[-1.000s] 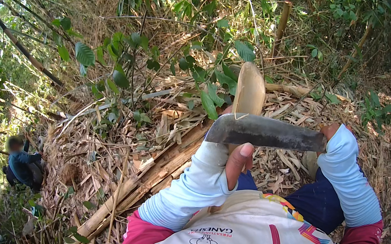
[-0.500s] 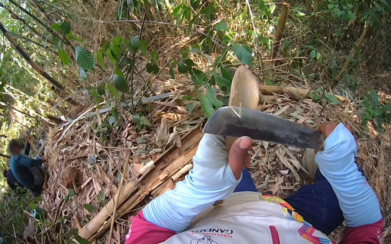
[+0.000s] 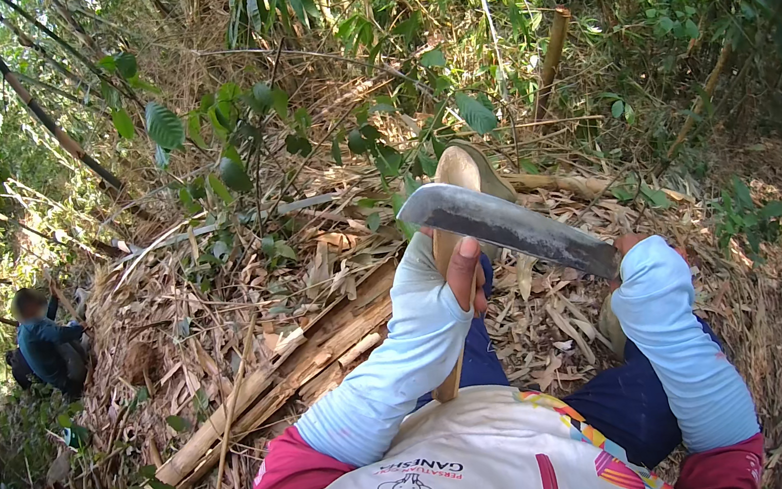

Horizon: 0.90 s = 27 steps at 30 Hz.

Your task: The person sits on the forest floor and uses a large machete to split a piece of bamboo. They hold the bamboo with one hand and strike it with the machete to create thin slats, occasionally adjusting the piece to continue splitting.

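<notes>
My left hand point(image 3: 461, 269) grips a long pale strip of split bamboo point(image 3: 457, 196) that stands upright in front of me, its rounded top near the green leaves. My right hand point(image 3: 626, 245), mostly hidden behind its light blue sleeve, holds the handle of a broad dark machete point(image 3: 507, 225). The blade lies across the bamboo strip, just above my left thumb, its blunt tip pointing left. Both forearms wear light blue sleeves.
Split bamboo poles point(image 3: 271, 389) lie on a slope of dry leaves at my left. Green saplings point(image 3: 226, 158) and standing bamboo stems point(image 3: 550, 59) rise ahead. Another person in dark blue point(image 3: 44, 342) crouches at the far left.
Both hands, the machete and the bamboo strip have shifted slightly up and left in the picture. The grip on each is unchanged.
</notes>
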{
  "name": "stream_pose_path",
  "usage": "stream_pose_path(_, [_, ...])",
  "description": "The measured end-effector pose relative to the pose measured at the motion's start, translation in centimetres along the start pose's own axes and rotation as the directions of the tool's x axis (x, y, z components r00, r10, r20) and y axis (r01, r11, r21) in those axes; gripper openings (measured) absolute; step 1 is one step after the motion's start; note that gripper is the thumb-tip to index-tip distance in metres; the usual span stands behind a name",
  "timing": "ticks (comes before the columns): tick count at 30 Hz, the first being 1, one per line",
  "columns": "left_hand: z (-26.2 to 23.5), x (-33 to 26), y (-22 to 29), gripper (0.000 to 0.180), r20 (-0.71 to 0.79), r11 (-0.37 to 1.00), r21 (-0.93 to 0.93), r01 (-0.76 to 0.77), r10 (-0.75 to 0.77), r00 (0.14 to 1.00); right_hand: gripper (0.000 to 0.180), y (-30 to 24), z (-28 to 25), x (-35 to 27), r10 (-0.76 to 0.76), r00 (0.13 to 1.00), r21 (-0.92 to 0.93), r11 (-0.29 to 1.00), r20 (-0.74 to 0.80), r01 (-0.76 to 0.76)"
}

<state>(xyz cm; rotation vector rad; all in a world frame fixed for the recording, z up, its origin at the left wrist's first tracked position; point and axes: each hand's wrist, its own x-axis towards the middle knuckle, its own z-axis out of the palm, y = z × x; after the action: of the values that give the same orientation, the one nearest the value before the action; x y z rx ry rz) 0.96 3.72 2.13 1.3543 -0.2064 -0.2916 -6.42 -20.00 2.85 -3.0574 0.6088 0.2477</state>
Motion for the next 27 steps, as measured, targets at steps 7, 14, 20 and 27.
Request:
stream_pose_path(7, [0.3, -0.1, -0.2, 0.048, 0.087, 0.996, 0.091, 0.022, -0.03, 0.996, 0.029, 0.4, 2.0, -0.3, 0.011, 0.968, 0.531, 0.838, -0.251, 0.128])
stream_pose_path(14, [-0.3, 0.4, 0.8, 0.05, 0.189, 0.996, -0.089, 0.028, -0.011, 0.982, 0.026, 0.2, 0.1, -0.9, -0.044, 0.98, 0.783, 0.595, -0.195, 0.183])
stream_pose_path(20, [-0.7, 1.7, 0.5, 0.054, 0.352, 0.919, -0.374, 0.123, 0.017, 0.936, 0.03, -0.4, 0.0, -1.2, -0.039, 0.996, 0.924, 0.372, -0.084, 0.092])
stream_pose_path(27, [0.3, 2.5, 1.9, 0.072, 0.477, 0.84, -0.486, 0.243, 0.021, 0.879, 0.032, -0.7, -0.9, -1.8, -0.096, 0.99, 0.932, 0.337, -0.104, 0.13])
